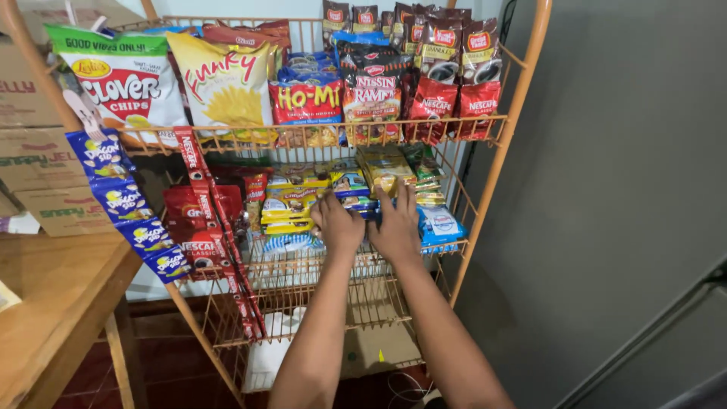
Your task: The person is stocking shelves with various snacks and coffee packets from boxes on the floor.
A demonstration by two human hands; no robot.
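Both my arms reach into the middle shelf of an orange wire rack (496, 163). My left hand (337, 225) rests on a row of small yellow and blue packets (291, 206), its fingers curled over them. My right hand (395, 226) lies beside it with fingers spread, touching blue and gold packets (386, 173). Whether either hand grips a packet is hidden behind the backs of the hands. A blue and white pouch (439, 225) lies just right of my right hand.
The top shelf holds chip bags (125, 76), noodle packs (307, 102) and red coffee pouches (454, 95). Strips of blue sachets (125, 201) and red sachets (204, 193) hang at the left. A wooden table (53, 303) and cardboard boxes (38, 159) stand left; a grey wall (621, 197) is right.
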